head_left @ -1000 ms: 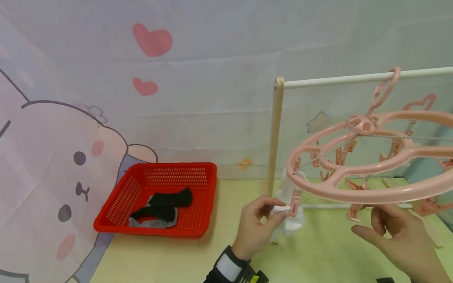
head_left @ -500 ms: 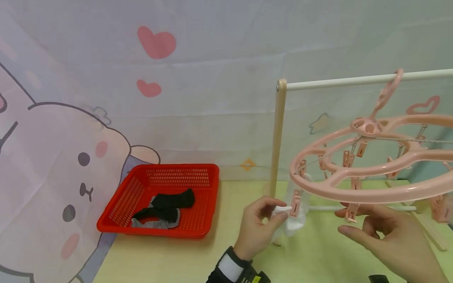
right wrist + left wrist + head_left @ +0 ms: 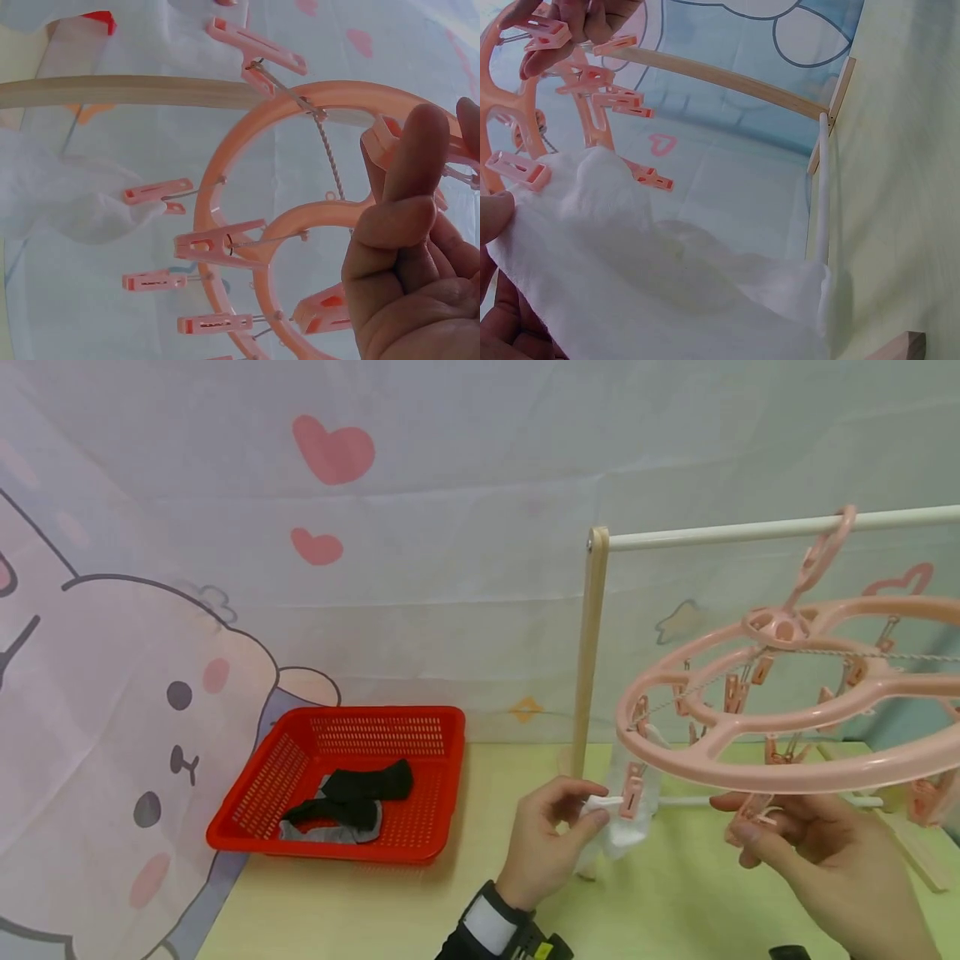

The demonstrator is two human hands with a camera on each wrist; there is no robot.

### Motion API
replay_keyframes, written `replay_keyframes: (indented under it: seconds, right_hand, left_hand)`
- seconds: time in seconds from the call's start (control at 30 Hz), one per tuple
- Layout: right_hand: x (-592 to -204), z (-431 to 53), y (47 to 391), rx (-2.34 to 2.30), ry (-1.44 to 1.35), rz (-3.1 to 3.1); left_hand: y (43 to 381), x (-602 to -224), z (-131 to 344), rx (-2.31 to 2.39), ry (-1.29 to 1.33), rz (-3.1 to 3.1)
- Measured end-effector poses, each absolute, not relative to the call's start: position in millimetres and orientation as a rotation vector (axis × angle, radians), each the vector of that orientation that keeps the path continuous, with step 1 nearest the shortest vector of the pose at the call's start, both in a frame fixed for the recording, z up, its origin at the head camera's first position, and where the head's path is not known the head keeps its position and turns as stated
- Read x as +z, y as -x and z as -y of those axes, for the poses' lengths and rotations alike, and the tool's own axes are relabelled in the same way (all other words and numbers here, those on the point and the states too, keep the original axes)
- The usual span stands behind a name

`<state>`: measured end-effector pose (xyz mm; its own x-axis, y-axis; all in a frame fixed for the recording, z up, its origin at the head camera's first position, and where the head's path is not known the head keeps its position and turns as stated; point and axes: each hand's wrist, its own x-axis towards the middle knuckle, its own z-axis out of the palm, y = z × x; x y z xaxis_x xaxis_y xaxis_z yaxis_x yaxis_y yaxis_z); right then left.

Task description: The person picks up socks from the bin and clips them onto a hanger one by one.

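My left hand [image 3: 543, 839] pinches the edge of a white cloth [image 3: 626, 839] between thumb and fingers. A pink clothespin [image 3: 632, 793] grips that cloth right beside my fingertips. In the left wrist view the cloth [image 3: 592, 247] hangs draped and wrinkled. The pin hangs from a round pink drying hanger [image 3: 750, 768]. Under its front rim, my right hand [image 3: 840, 852] pinches another clothespin [image 3: 753, 810] between thumb and fingers. That clothespin [image 3: 381, 139] is partly behind my fingers in the right wrist view. Another white piece [image 3: 82, 187] hangs from a further clip.
The hanger hooks onto a white rail [image 3: 720, 535] with a wooden post [image 3: 591, 652] at its left. Several more clothespins dangle under the ring. A red basket [image 3: 442, 777] with dark and grey cloth pieces [image 3: 367, 781] stands left on the table [image 3: 360, 910].
My right hand has moved left, and its thumb and fingers have closed on the front clothespin. The hanger has shifted slightly. My left hand keeps its hold on the white cloth.
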<state>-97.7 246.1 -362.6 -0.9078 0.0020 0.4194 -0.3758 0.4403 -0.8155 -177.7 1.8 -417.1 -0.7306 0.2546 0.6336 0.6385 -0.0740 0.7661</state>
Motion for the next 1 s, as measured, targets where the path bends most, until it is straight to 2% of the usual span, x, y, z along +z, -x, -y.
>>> replay_keyframes:
  seconds: [0.47,1.0]
  right_hand:
    - [-362.8,-250.5,96.5,1.939,-0.452,2.068]
    - [-365.1,-250.7,96.9,1.978,-0.447,2.117]
  left_hand:
    - [178.6,-418.1,-2.7,-1.902,0.949,1.915]
    - [177.7,-417.2,0.1,-1.923,0.893,2.004]
